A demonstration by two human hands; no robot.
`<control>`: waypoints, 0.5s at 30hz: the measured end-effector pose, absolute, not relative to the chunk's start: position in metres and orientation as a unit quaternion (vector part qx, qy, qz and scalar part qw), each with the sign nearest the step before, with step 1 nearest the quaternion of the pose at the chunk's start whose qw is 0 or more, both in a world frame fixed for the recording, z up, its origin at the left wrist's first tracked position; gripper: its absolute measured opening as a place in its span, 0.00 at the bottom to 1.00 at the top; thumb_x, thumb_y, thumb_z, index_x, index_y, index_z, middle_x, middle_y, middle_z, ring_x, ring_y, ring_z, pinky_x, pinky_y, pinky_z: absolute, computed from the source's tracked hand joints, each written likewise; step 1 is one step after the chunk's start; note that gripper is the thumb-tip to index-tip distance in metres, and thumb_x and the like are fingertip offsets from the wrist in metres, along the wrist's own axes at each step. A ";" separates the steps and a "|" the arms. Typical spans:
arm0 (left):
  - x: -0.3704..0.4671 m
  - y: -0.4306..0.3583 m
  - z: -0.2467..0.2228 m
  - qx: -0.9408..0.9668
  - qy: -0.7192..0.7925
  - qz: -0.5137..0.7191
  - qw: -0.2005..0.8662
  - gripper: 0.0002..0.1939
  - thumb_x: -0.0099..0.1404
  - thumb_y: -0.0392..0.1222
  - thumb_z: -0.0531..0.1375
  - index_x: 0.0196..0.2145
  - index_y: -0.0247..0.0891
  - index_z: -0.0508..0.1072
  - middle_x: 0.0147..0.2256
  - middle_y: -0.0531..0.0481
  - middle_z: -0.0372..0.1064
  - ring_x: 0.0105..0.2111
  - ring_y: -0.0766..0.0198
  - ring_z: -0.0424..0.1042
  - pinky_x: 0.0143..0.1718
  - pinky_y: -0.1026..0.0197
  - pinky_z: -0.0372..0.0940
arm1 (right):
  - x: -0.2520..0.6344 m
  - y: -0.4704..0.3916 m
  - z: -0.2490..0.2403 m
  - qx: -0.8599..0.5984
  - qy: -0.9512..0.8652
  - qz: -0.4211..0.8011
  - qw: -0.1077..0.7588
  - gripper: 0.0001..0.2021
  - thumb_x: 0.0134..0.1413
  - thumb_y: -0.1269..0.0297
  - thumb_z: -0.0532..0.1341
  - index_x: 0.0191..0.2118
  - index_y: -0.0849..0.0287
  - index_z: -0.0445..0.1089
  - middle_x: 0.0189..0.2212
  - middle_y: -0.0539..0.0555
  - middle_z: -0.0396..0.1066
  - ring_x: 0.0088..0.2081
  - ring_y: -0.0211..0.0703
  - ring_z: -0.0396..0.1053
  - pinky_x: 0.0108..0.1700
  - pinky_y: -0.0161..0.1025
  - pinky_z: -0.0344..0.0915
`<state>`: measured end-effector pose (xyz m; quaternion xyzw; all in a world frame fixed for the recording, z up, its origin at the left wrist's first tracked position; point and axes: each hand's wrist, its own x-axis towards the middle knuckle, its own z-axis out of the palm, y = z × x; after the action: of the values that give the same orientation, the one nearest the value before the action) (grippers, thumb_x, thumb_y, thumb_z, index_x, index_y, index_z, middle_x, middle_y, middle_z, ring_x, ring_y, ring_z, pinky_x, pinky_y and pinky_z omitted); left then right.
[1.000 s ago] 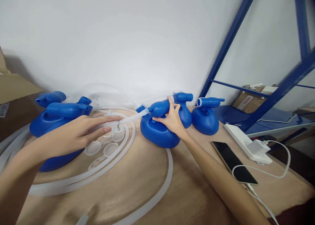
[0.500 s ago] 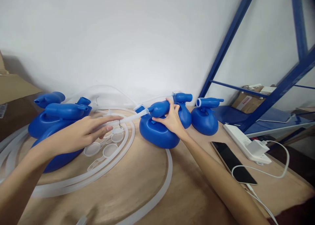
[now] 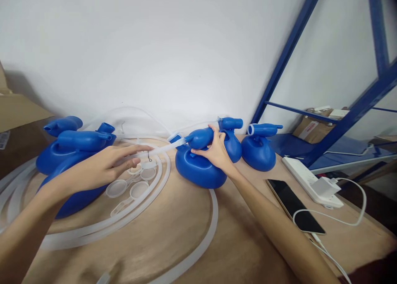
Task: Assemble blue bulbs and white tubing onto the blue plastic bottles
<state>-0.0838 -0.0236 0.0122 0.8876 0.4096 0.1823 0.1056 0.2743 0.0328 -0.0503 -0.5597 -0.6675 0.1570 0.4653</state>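
My right hand [image 3: 215, 149] is closed around the neck of a blue plastic urinal bottle [image 3: 201, 172], thumb on its top and fingers on the raised spout. In my left hand [image 3: 114, 164], a translucent hose [image 3: 164, 148] is pinched between thumb and fingers. The hose's end meets the spout's narrow nozzle; how far it is fitted on, I cannot tell. A small metal wire clip [image 3: 149, 156] hangs on the hose by my left fingertips. Under that hand lie several clear plastic caps [image 3: 139, 189] with straps.
More blue bottles [image 3: 258, 151] stand behind my right hand and at the left [image 3: 77, 140]. Coiled hose [image 3: 124, 215] covers the left of the table [image 3: 149, 234]. A phone [image 3: 296, 205], power strip [image 3: 310, 182] and cable lie right. Blue shelving [image 3: 285, 52] and a cardboard box [image 3: 21, 110] flank the table.
My left hand and the hose end have shifted very slightly to the left at the nozzle. The clip has moved a little with the hose. My right hand and the bottle are nearly still.
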 end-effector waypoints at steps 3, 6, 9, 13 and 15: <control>-0.083 -0.024 0.012 0.887 0.409 0.181 0.110 0.27 0.77 0.58 0.52 0.67 0.51 0.69 0.65 0.50 0.69 0.61 0.48 0.73 0.61 0.53 0.68 | 0.274 0.034 -0.051 -0.557 -0.665 0.161 0.471 0.61 0.34 0.47 0.80 0.72 0.48 0.49 0.55 0.59 0.51 0.58 0.61 0.66 0.64 0.62 0.66; -0.081 -0.025 0.012 0.881 0.422 0.194 0.094 0.27 0.77 0.59 0.51 0.67 0.51 0.69 0.63 0.50 0.72 0.59 0.49 0.74 0.59 0.54 0.70 | 0.274 0.035 -0.052 -0.557 -0.658 0.170 0.477 0.62 0.33 0.47 0.80 0.73 0.49 0.49 0.54 0.59 0.51 0.59 0.62 0.65 0.63 0.63 0.67; -0.080 -0.025 0.012 0.886 0.413 0.196 0.081 0.27 0.77 0.59 0.51 0.67 0.51 0.70 0.63 0.50 0.72 0.61 0.49 0.73 0.62 0.53 0.68 | 0.273 0.036 -0.053 -0.558 -0.656 0.176 0.477 0.64 0.32 0.47 0.80 0.73 0.50 0.47 0.55 0.59 0.50 0.58 0.60 0.66 0.63 0.61 0.67; -0.084 -0.025 0.013 0.886 0.406 0.211 0.078 0.26 0.77 0.59 0.52 0.66 0.50 0.71 0.62 0.49 0.73 0.60 0.49 0.73 0.62 0.54 0.68 | 0.272 0.036 -0.054 -0.553 -0.658 0.175 0.479 0.63 0.32 0.46 0.80 0.73 0.49 0.48 0.55 0.59 0.51 0.58 0.60 0.66 0.63 0.62 0.68; -0.085 -0.025 0.013 0.882 0.410 0.215 0.086 0.26 0.77 0.58 0.52 0.66 0.50 0.71 0.62 0.49 0.73 0.59 0.49 0.74 0.60 0.55 0.69 | 0.272 0.035 -0.054 -0.548 -0.659 0.177 0.484 0.63 0.31 0.46 0.80 0.73 0.48 0.48 0.55 0.59 0.52 0.56 0.59 0.67 0.63 0.62 0.68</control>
<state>-0.0854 -0.0249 0.0132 0.8824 0.4097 0.2150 0.0857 0.2720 0.0352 -0.0544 -0.5481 -0.6585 0.1771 0.4843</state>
